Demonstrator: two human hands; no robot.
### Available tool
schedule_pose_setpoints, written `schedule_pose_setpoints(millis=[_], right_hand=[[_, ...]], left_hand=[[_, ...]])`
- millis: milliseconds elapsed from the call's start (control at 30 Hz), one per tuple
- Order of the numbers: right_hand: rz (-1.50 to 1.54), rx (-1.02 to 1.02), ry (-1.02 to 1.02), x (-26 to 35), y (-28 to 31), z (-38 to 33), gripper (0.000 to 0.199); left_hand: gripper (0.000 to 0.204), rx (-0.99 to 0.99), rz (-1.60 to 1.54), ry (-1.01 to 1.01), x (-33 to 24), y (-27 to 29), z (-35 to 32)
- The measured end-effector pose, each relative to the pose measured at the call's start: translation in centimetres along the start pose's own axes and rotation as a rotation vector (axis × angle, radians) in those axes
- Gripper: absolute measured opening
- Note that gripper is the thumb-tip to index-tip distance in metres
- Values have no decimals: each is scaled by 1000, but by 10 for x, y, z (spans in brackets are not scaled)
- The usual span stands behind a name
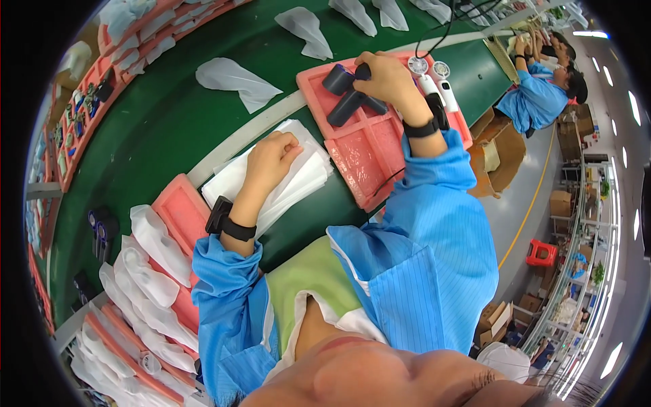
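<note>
The right hand (390, 78) reaches over the pink tray (356, 159), thumb and fingers bent around the rounded end of a dark piece (363, 70); they appear to grip it, though the hand hides part of the contact. Just left of those fingertips lies a second dark piece (337, 80), and a third dark piece (344, 109) slants below them, toward the body. Two white hand fans (418, 66) lie to the right of the fingers, in the same tray.

The left hand (268, 161) has its fingers curled inward above a stack of white bags (305, 175). Whether they pinch a bag or only rest there, I cannot tell. Loose white bags (230, 80) lie beyond these fingers on the green table (166, 129).

For a clean hold, the right thumb and fingers would do best to sit on opposite sides of the dark piece and lift straight up, so it does not knock the pieces crowded beside them. The left fingertips should press lightly: the bags look thin, and a hard pinch could crease one or catch several together.
</note>
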State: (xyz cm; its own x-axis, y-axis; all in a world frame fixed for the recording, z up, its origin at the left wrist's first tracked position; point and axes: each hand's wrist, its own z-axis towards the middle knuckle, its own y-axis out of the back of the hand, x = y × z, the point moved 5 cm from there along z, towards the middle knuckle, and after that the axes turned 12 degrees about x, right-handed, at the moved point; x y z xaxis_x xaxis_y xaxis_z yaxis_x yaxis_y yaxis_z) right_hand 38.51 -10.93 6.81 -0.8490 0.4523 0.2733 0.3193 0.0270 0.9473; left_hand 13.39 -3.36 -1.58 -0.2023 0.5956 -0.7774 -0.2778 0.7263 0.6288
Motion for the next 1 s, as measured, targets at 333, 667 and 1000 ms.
schedule_pose_setpoints(millis=[333, 667, 1000], right_hand=[[133, -609, 954, 184, 15, 7, 48], [327, -263, 1086, 251, -84, 52, 55], [1134, 80, 856, 194, -49, 61, 58]], left_hand=[[15, 33, -358, -88, -23, 79, -44], [17, 14, -211, -179, -23, 106, -65], [24, -367, -23, -93, -11, 111, -58]])
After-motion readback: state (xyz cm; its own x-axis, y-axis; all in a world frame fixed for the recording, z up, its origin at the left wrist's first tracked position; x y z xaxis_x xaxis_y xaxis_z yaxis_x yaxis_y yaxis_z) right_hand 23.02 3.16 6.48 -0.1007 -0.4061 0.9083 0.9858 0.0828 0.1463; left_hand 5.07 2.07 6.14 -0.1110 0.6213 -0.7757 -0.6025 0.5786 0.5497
